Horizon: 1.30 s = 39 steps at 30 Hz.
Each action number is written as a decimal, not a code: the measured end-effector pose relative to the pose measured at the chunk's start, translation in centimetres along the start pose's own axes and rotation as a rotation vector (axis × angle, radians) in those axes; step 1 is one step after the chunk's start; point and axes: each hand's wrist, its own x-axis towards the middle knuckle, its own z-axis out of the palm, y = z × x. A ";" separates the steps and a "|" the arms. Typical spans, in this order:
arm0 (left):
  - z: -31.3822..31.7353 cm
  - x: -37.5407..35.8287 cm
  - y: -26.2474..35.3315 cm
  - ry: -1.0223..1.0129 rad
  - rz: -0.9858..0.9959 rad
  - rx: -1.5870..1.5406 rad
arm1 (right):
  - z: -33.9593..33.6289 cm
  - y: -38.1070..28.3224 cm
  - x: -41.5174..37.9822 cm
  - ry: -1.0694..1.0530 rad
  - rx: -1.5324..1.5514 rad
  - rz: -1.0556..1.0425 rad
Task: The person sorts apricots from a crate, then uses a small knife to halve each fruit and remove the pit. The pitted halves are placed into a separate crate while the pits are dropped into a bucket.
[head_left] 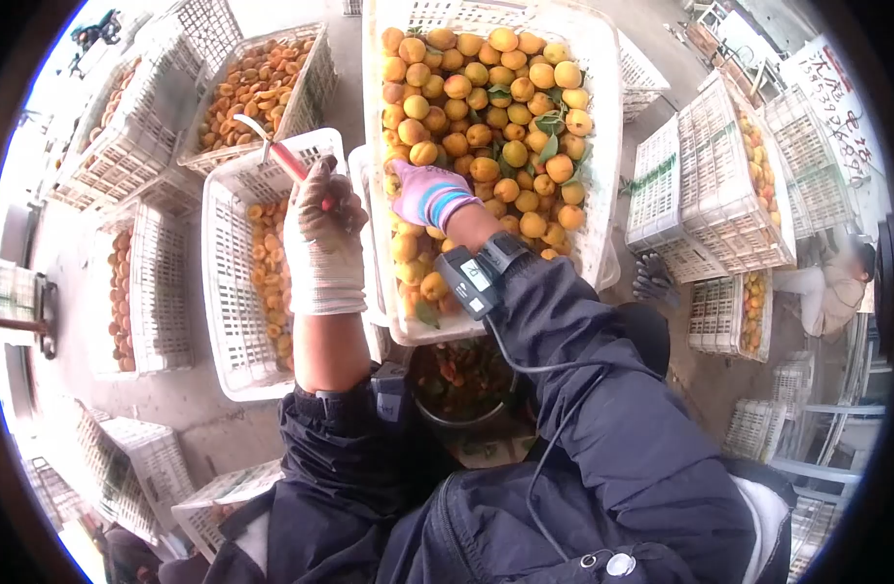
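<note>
My left hand (pixel 322 229), in a soiled white knit glove, is closed around red-handled pruning shears (pixel 289 160). Their curved metal end points up and left, above a white crate of halved apricots (pixel 270 268). My right hand (pixel 433 198) wears a pink glove with a blue-striped cuff. It reaches over the left side of a white plastic crate (pixel 602 127) filled with whole apricots (pixel 486 131), some with green leaves. Its fingers are bent around an apricot (pixel 392 183), partly hidden by the glove.
A metal bucket (pixel 461 420) with dark scraps stands between my knees, below the apricot crate. More crates of halved apricots (pixel 257 88) stand to the left. Stacked fruit crates (pixel 705 185) are at the right, near dark gloves (pixel 653 279) and another person (pixel 836 292).
</note>
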 end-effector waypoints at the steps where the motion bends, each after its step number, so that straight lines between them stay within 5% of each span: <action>1: -0.1 -0.1 0.1 -0.065 0.000 0.025 | -0.1 0.0 0.1 -0.003 0.025 0.047; 6: 0.2 -0.9 0.9 0.028 0.087 0.106 | 2.5 2.3 -0.1 0.215 0.216 0.047; 7: -0.2 -1.0 1.1 -0.014 0.093 0.093 | 2.9 3.4 -0.1 0.020 0.691 0.107; 9: -0.7 -0.8 1.2 -0.002 0.101 0.101 | 3.3 5.3 -2.2 0.013 1.384 0.042; 13: 0.5 -2.4 1.2 0.113 0.203 0.123 | 1.5 7.2 -5.0 -0.183 1.851 0.017; 15: -0.5 -2.5 0.7 0.063 0.211 0.062 | -0.4 5.9 -6.9 -0.120 1.872 -0.097; 18: -0.5 -3.8 1.4 0.034 0.250 0.093 | -3.9 3.9 -8.1 -0.293 1.905 -0.400; 20: -0.6 -2.6 -0.1 0.100 0.350 0.094 | -7.1 5.0 -5.7 -0.677 1.795 -0.686; 21: -0.6 -1.0 -1.3 0.128 0.299 0.039 | -8.7 3.0 -6.1 -0.697 1.699 -0.809; 25: 1.2 -1.4 -0.4 0.198 0.253 0.037 | -8.9 -12.7 -15.2 -0.744 1.445 -0.981; 29: 0.3 -0.8 -0.1 0.200 0.287 0.011 | -0.6 -27.0 -30.9 -0.424 0.942 -1.010; 31: 0.3 -0.5 -0.1 0.196 0.299 0.012 | 1.3 -27.9 -31.1 -0.359 0.996 -1.060; 32: 0.4 -0.3 -0.2 0.193 0.303 0.013 | 1.6 -27.3 -29.1 -0.088 0.817 -1.093; 33: 0.5 0.0 -0.3 0.191 0.306 0.010 | 1.1 -26.9 -28.2 -0.050 0.869 -1.124; 39: 0.8 2.0 -2.5 0.186 0.343 -0.010 | -1.9 -16.8 -20.4 -0.210 1.236 -0.865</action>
